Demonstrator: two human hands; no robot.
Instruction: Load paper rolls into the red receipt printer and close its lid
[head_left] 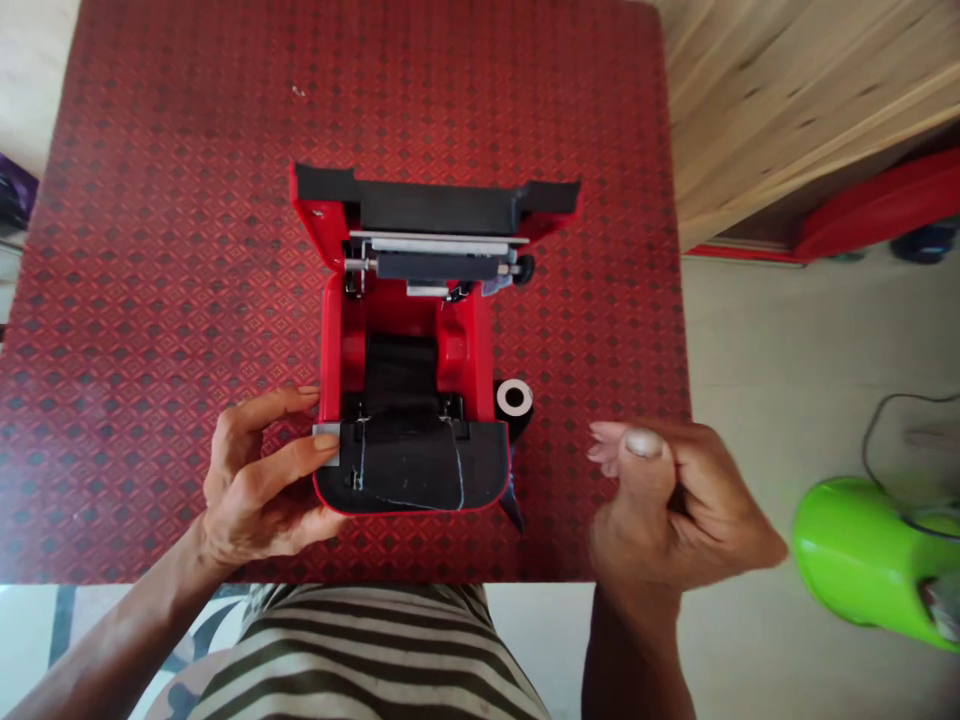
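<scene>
A red and black label printer (501, 470) stands on the table with its lid (435, 208) raised, showing the dark roller (436, 266) beneath the lid. A black ribbon (401, 375) runs inside it and over its black front panel, which has thin pale lines on it. My left hand (262, 490) grips the printer's left front corner, fingers on the grey tab and thumb low at the front edge. Off to the printer's right, my right hand (667, 500) is curled closed in the air; what it holds, if anything, is hidden. Beside the printer lies a black roll with a white core (515, 398).
The table (187, 200) has a red patterned cover. A wooden panel (780, 90) borders it at the upper right. On the floor to the right lies a bright green container (855, 560), near a dark cable (870, 440). My striped clothing (367, 650) is at the table's front edge.
</scene>
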